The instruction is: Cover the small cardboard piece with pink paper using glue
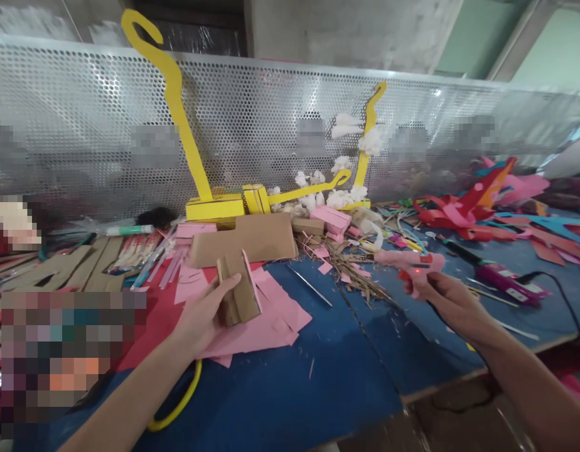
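My left hand (208, 307) grips a small folded cardboard piece (240, 298) with a pink edge, the thumb lying across its face. Beneath it are pink paper sheets (280, 307) on red paper (151, 326). In my right hand (447, 298) is a pink glue gun (419, 267) with a small red light, its nozzle pointing left. Behind the left hand lies a flat brown cardboard shape (264, 235). A thin metal tool (311, 285), its kind unclear, rests on the blue table (337, 370) between my hands.
Yellow hooked shapes on box bases (214, 207) stand against a perforated metal panel (271, 94). Twigs and paper scraps (351, 270) lie mid-table. Red and pink paper pieces (473, 207) and a purple corded tool (511, 282) are at right. Cardboard strips (90, 260) lie left, near a yellow ring-like piece (179, 405).
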{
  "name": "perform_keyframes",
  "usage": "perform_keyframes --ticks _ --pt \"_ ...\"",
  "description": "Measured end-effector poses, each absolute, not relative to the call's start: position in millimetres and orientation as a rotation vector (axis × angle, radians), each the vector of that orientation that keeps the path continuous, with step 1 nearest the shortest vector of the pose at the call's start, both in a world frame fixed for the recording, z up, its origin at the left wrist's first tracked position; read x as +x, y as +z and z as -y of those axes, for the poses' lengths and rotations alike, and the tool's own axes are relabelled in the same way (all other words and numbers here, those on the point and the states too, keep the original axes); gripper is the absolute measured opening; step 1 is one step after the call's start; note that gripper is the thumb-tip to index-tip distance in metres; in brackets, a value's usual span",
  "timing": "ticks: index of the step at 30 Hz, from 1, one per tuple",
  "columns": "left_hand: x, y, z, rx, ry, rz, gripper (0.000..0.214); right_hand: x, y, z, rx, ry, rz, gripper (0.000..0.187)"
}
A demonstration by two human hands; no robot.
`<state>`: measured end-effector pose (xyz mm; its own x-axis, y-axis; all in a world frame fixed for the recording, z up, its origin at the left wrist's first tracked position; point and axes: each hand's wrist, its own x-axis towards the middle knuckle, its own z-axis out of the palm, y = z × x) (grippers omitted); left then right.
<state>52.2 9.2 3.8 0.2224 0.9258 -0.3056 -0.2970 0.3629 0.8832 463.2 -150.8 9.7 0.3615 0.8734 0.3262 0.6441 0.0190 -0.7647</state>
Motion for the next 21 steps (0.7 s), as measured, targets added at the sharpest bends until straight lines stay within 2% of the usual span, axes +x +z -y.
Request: perform_keyframes --ticks 10,16,21 --pt "50.1 5.5 -5.0 0.748 0.922 -0.940 0.033 405.8 20.0 117.0 -1.386 0.713 1.483 0.043" --pt "47.2 8.3 -4.9 0.811 0.922 -0.962 0.044 341.7 23.3 62.2 -1.211 1.045 1.455 0.047" --pt "42.1 -1.6 -13.3 0.893 0.934 -0.999 0.048 308.0 25.6 31.9 -1.201 1.038 1.592 0.050"
